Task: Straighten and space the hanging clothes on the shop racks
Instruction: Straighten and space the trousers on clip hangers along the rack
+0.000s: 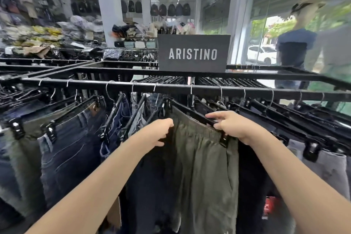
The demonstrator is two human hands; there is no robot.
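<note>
You had the olive trousers [201, 157] between your hands. They hung from a black clip hanger [190, 110] on the near rail [171, 87], just below the ARISTINO sign [192, 53]. Your left hand [161, 132] had its fingers curled round the left edge of the cloth under the waistband, with the tips hidden in the fold. Your right hand [232, 125] had fingers and thumb clamped on the hanger bar just above its near clip [224, 141].

As I judged it, the step in hand was squaring this one pair and giving it room. The right hand was well placed. The thing to do was steer from the bar, not the cloth, so the clips did not let the waistband slip. The left hand's job was only to smooth the edge flat and hold the neighbours off.

The jeans [72, 138] on your left hung crowded and at mixed angles, while the grey garment [326, 165] on your right sat more evenly. The gap therefore needed opening leftward. A slide along the rail with the hook upright seemed wiser than a lift. The hooks further along were too blurred to judge their spacing.
</note>
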